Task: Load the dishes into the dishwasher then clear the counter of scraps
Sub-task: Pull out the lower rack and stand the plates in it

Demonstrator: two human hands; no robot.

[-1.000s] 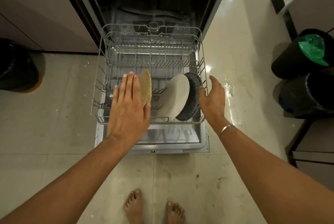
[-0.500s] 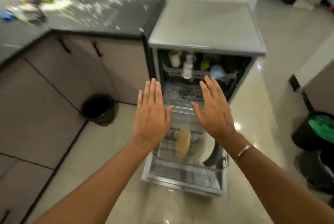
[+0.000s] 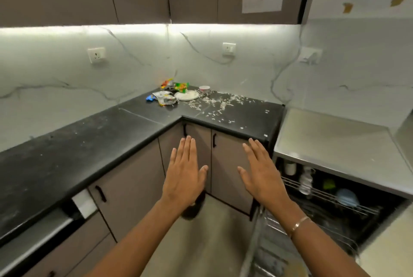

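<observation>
My left hand [image 3: 184, 176] and my right hand [image 3: 260, 173] are held flat in front of me, palms down, fingers apart and holding nothing. They hover in front of the lower cabinet doors, well short of the counter corner. In that far corner of the black counter [image 3: 89, 142] lie a white plate [image 3: 186, 95], a small white bowl [image 3: 204, 88], crumpled snack wrappers [image 3: 165, 96] and scattered white scraps [image 3: 220, 105]. The open dishwasher [image 3: 335, 198] is at lower right, its upper rack holding cups and a blue bowl, its lower rack pulled out under my right forearm.
A black bin [image 3: 192, 209] stands on the floor below my left hand. The steel dishwasher top [image 3: 330, 140] adjoins the counter on the right. Wall sockets [image 3: 96, 54] sit on the marble backsplash, and upper cabinets hang above.
My view has lifted from the lower rack with its plates up to the counter corner. Both hands left the plates and rose, empty and flat, in front of the cabinets.
</observation>
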